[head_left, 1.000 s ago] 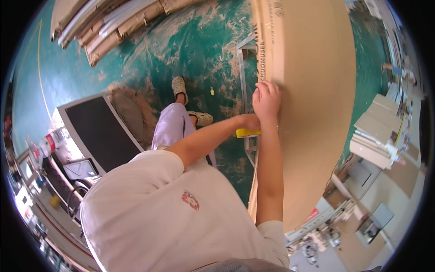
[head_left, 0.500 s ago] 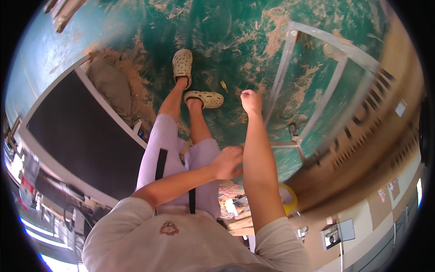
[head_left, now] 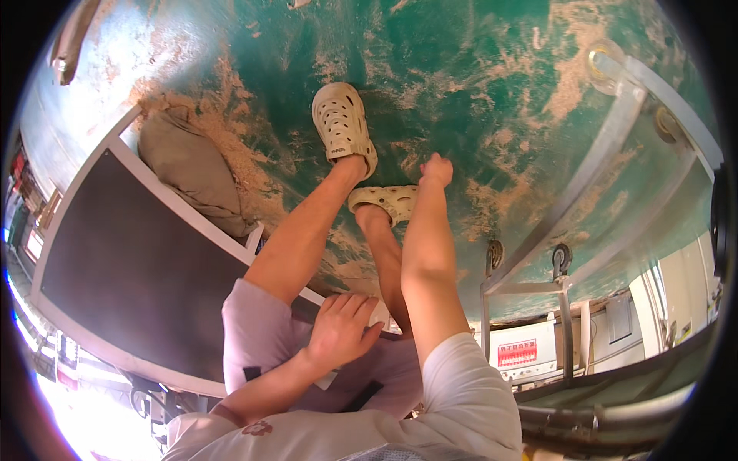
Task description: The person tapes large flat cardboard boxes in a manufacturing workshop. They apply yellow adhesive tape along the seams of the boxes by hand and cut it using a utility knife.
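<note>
I am looking straight down at my own legs and the green floor [head_left: 477, 69], which is smeared with sawdust. My left hand [head_left: 340, 330] is resting flat on my shorts [head_left: 261, 338] at the thigh, fingers spread and loose, gripping nothing; a bit of white is showing just under the palm, but I cannot tell what it is. My right hand [head_left: 437, 169] is reaching down with the arm straight, hanging just beside my right clog [head_left: 384, 203]. It is looking loosely curled with nothing seen in it, though it is too small to tell for sure. My left clog [head_left: 342, 127] is standing a little ahead on the floor. A dark panel [head_left: 131, 269] with a white rim is lying to my left, a grey sack [head_left: 192, 169] at its far edge. A metal cart frame [head_left: 592, 177] on small wheels is standing to my right.
</note>
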`<state>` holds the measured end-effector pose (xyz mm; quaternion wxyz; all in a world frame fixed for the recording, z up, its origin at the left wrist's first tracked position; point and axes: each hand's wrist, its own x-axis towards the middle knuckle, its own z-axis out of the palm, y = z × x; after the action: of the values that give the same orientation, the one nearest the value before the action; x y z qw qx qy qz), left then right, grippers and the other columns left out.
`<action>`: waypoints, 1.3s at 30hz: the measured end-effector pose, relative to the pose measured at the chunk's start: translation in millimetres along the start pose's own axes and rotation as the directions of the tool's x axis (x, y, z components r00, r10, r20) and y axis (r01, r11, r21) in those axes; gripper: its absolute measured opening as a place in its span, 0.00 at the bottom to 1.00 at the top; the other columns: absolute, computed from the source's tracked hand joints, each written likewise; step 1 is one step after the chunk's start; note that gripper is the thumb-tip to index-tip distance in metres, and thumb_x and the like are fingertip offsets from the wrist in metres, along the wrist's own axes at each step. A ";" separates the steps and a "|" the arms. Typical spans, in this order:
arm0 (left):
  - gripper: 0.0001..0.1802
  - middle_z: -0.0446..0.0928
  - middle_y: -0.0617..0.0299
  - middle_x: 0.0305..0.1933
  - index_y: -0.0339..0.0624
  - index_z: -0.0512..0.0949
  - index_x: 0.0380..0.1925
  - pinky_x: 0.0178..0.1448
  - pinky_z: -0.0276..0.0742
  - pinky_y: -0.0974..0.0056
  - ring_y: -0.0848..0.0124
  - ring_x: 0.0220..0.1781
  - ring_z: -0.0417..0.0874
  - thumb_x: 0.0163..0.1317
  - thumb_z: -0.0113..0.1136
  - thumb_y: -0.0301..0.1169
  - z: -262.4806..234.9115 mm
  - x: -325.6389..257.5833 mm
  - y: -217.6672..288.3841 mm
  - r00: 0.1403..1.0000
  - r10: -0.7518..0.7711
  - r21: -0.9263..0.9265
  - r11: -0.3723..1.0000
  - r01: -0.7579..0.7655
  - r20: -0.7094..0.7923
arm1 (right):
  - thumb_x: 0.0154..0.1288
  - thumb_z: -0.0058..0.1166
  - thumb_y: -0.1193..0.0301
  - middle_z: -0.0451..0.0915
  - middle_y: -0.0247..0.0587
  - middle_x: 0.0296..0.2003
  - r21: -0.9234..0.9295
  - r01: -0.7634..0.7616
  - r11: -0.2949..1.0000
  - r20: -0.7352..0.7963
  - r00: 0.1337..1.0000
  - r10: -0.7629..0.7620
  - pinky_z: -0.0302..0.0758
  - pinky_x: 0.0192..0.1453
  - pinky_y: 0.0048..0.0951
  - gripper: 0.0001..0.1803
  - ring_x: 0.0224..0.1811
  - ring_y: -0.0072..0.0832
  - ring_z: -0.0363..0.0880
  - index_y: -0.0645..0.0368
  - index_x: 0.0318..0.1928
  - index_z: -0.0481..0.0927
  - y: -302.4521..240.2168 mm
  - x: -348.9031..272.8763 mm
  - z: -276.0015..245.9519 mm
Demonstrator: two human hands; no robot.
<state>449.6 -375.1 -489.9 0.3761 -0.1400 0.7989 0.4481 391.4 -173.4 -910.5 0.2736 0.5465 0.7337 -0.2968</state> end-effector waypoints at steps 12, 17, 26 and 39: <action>0.21 0.81 0.46 0.56 0.38 0.77 0.57 0.62 0.75 0.48 0.47 0.59 0.80 0.71 0.59 0.41 8.4 -120.4 272.2 0.884 0.457 -0.213 0.858 -0.467 -0.096 | 0.64 0.56 0.70 0.85 0.52 0.34 0.358 0.842 0.403 0.413 0.244 -0.877 0.78 0.41 0.47 0.19 0.37 0.52 0.85 0.54 0.56 0.75 -215.7 -535.9 -362.0; 0.30 0.81 0.47 0.59 0.42 0.75 0.63 0.63 0.76 0.53 0.49 0.62 0.80 0.70 0.58 0.52 13.0 -164.6 377.6 0.797 0.572 0.025 0.809 -0.587 0.193 | 0.68 0.53 0.67 0.84 0.45 0.33 0.494 0.806 0.327 0.109 0.316 -0.942 0.77 0.38 0.39 0.13 0.33 0.43 0.85 0.54 0.50 0.75 -209.1 -623.6 -567.5; 0.50 0.83 0.45 0.57 0.45 0.79 0.60 0.61 0.78 0.52 0.49 0.60 0.83 0.55 0.56 0.77 42.2 -178.0 471.1 0.985 0.107 0.443 0.883 -0.157 0.134 | 0.68 0.57 0.62 0.84 0.52 0.41 0.141 0.769 0.623 -0.403 0.620 -0.673 0.78 0.50 0.44 0.15 0.47 0.50 0.83 0.57 0.49 0.81 16.0 -568.6 -742.1; 0.24 0.82 0.48 0.57 0.46 0.82 0.57 0.64 0.76 0.55 0.51 0.60 0.82 0.67 0.53 0.45 6.2 -193.5 455.5 0.851 0.448 0.247 0.822 -0.513 0.274 | 0.64 0.54 0.69 0.87 0.48 0.29 -0.654 0.588 0.477 -0.251 0.426 -0.869 0.82 0.39 0.45 0.07 0.33 0.44 0.88 0.55 0.32 0.83 -38.8 -518.1 -731.5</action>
<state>328.4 -137.2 -73.2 0.3474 0.1746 0.8256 0.4091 428.6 23.8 -36.0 0.0070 0.1313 0.9910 -0.0267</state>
